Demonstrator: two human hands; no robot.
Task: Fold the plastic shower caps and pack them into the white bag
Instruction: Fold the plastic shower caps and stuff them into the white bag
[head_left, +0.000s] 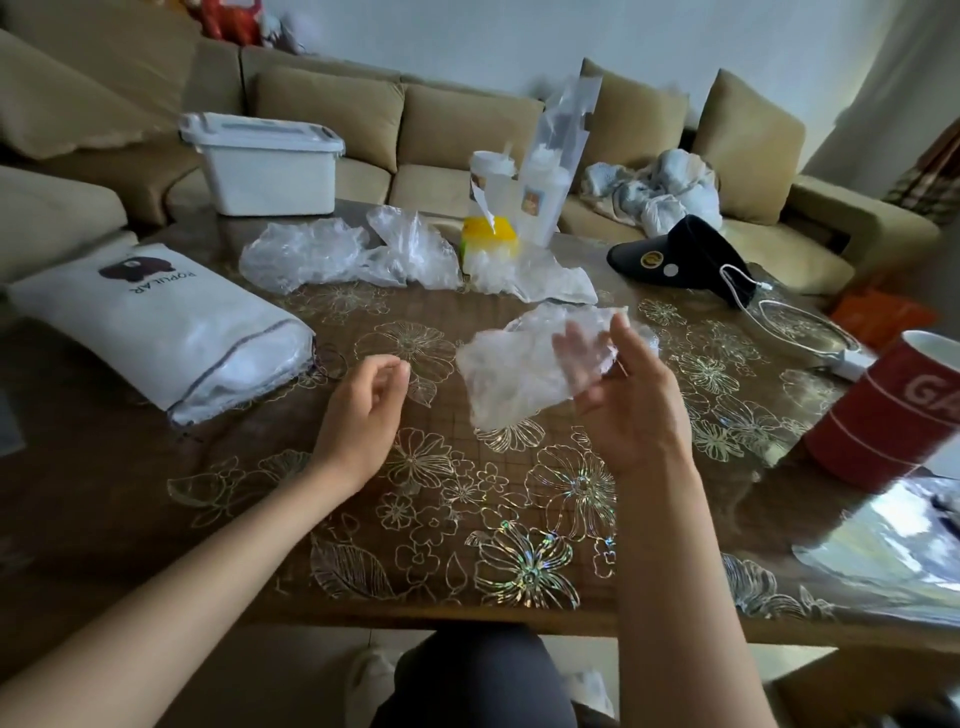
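Shower cap (514, 374) up off the table (467, 519), right of centre, crumpled, not yet folded, hanging from the right hand only; risks first, left to right.

White bag (156, 327) flat on its side at left, mouth toward the centre, looks well stuffed; likely to spit caps back out or slide on the glossy top if fed one-handed; needs pinning. Left hand (363, 400) off the cap, so no second anchor; thin film likely to spring open or slip during a one-handed fold. Loose caps (306, 254) heaped at the far side, overlapping; easy to drag two at once on the next pick. White cable (737, 291) beside the black visor (680, 254) could snag on a reach that way; lower priority. Red cup (893, 410) at the right edge, near the outer side of the right forearm; could go over on an elbow swing; contents not visible.

Fingers: left hand hovering between bag and cap, loosely curled, thumb tip near index tip, nothing visible in it, touching neither. Right hand (623, 395) raised, thumb (623, 338) at the cap's right edge, other fingers spread behind the film and showing through it; light pinch, not a fist.
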